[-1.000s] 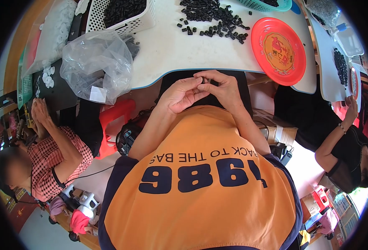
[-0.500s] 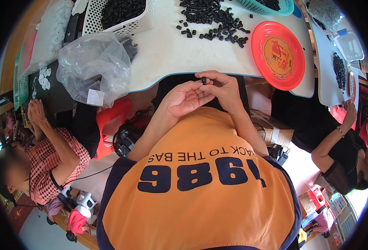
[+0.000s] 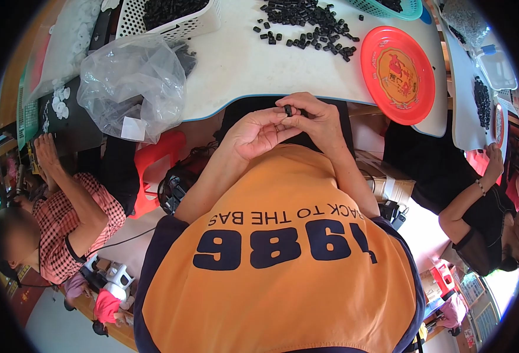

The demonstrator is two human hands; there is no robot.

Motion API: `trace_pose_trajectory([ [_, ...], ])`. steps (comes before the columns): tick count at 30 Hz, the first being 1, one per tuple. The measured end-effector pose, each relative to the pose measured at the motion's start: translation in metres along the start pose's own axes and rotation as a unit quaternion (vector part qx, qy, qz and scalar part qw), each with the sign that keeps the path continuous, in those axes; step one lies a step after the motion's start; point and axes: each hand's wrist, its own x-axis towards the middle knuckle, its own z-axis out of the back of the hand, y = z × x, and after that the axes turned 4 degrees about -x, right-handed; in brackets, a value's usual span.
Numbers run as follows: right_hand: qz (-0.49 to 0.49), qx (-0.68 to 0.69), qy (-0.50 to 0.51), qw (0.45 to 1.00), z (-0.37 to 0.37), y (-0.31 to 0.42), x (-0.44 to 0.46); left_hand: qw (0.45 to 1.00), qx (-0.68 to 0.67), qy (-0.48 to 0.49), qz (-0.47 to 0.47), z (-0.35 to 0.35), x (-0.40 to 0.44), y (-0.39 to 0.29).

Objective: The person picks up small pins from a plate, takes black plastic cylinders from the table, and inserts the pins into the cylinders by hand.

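A small black piece (image 3: 288,110) is pinched between the fingertips of my right hand (image 3: 317,122), in front of the table's near edge. Beside it my left hand (image 3: 261,134) has its thumb and index finger closed at the same piece, palm turned up and the other fingers loosely curled. Many like black pieces (image 3: 315,26) lie loose on the white table (image 3: 242,70) beyond my hands. To the right of them, a red plate (image 3: 397,75) with a yellow printed centre reaches over the table's edge.
A white basket (image 3: 174,26) and a green basket (image 3: 409,10) hold black pieces. A clear plastic bag (image 3: 133,82) hangs over the table's left edge. Co-workers sit on both sides, one in a checked shirt (image 3: 89,217), with a red stool (image 3: 156,165) nearby.
Both hands stay together at the black piece, with slight finger shifts; it shows more clearly than a second ago. The left co-worker's hands have moved a little, and the view has shifted slightly.
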Motion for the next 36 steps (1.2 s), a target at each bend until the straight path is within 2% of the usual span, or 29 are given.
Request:
trace_pose_trajectory([
  [5,0.041,-0.009,-0.003,0.999,-0.006,-0.008,0.002,0.999,0.015,0.029,0.011,0.001,-0.004,-0.006],
  [13,0.026,-0.033,-0.006,0.999,-0.008,-0.005,-0.004,0.995,0.087,0.012,-0.038,0.001,-0.002,0.001],
  [17,0.01,-0.057,0.01,0.998,-0.002,-0.006,0.006,0.996,0.089,0.004,-0.032,0.005,0.004,-0.004],
  [19,0.015,-0.062,0.016,0.998,-0.001,0.0,0.01,0.997,0.052,-0.052,0.0,0.008,0.005,-0.008],
  [22,0.005,-0.071,0.04,0.997,0.003,0.009,0.01,0.999,0.037,-0.027,-0.004,0.016,0.004,-0.008],
  [24,0.086,-0.13,0.036,0.987,0.004,0.009,0.009,0.999,0.034,-0.038,-0.019,0.017,0.004,-0.004],
  [27,0.134,-0.2,0.015,0.97,-0.001,0.006,0.015,0.998,0.018,-0.041,-0.054,0.013,0.009,-0.005],
  [29,0.164,-0.236,-0.006,0.958,-0.007,0.009,0.019,0.995,-0.042,-0.063,-0.067,0.012,0.009,-0.001],
  [31,0.23,-0.319,-0.039,0.918,-0.011,0.012,0.025,0.993,-0.058,-0.064,-0.079,0.009,0.01,0.001],
  [36,0.216,-0.268,-0.11,0.932,-0.019,0.019,0.018,0.99,-0.077,-0.066,-0.097,0.005,0.007,0.005],
])
